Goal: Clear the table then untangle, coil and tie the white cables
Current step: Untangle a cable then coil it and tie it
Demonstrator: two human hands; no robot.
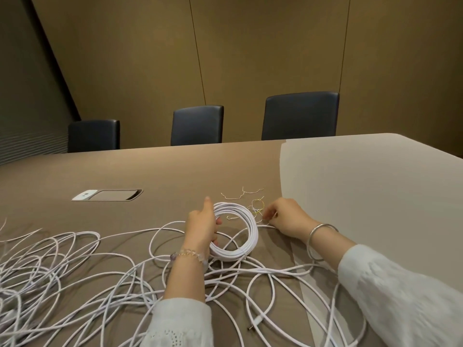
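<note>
A coil of white cable (246, 222) stands tilted on the brown table (150, 171). My left hand (203, 226) grips the coil's left side, index finger pointing up. My right hand (288, 219) rests on the table just right of the coil, its fingertips at a small pile of thin twist ties (256, 207); whether it pinches one is unclear. Loose white cables (75, 266) lie tangled across the near table. A cable plug (255, 323) lies at the near centre.
Two more twist ties (241, 192) lie beyond the coil. A socket hatch (107, 195) is set into the table at the left. Three dark chairs (198, 125) stand along the far edge. A lighter patch (363, 184) covers the table's right part.
</note>
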